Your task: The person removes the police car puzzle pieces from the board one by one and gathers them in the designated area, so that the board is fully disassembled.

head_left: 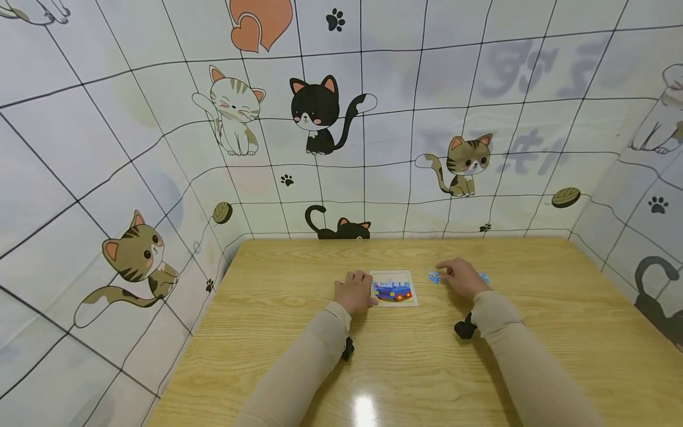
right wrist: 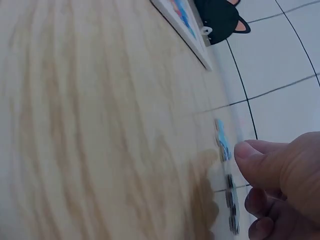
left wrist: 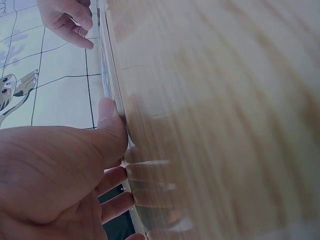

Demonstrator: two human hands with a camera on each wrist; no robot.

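Observation:
In the head view, a jigsaw puzzle board [head_left: 392,302] with a white frame and a blue vehicle picture lies on the table, its top strip pale. My left hand [head_left: 354,293] rests at its left side, thumb against the frame, the other fingertips down on the tabletop. Off to the right, my right hand [head_left: 463,277] hovers low over blue puzzle pieces [head_left: 434,277], with thumb and forefinger bent towards each other. The right wrist view shows loose pieces [right wrist: 223,141] lying flat under that hand [right wrist: 285,185]; no piece shows between the fingertips.
The wooden table [head_left: 277,356] reaches back to a white cloth wall [head_left: 395,178] with black grid lines and cartoon cats. Another blue piece [head_left: 484,277] shows just beyond the right hand. A black wrist camera [head_left: 466,327] hangs below the right sleeve.

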